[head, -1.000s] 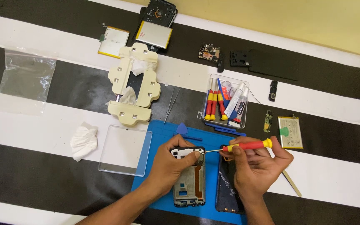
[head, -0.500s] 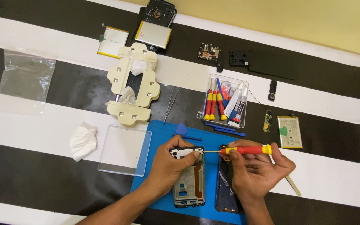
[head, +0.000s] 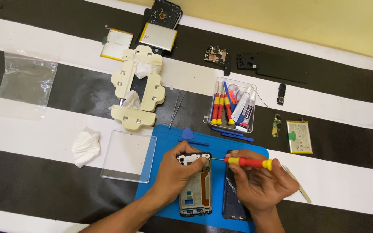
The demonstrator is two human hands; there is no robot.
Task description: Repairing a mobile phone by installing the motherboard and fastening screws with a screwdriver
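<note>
L hand [head: 175,170] grips phone frame [head: 195,190] | R hand [head: 260,183] grips screwdriver [head: 249,162] | tool tray [head: 234,105] nr, path clear

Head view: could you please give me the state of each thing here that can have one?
Phone frame: opened, flat on blue mat, steadied by left hand.
Screwdriver: gripped in right hand, tip at frame's top edge.
Tool box: lidless, holding screwdrivers.
Plastic bag: flat.
Tissue: crumpled.

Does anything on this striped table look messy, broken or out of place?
Nothing looks spilled or broken by accident. A crumpled white tissue lies loose left of the blue mat. The phone frame is opened up, held by the left hand, while the right hand applies a red-and-yellow screwdriver.
</note>
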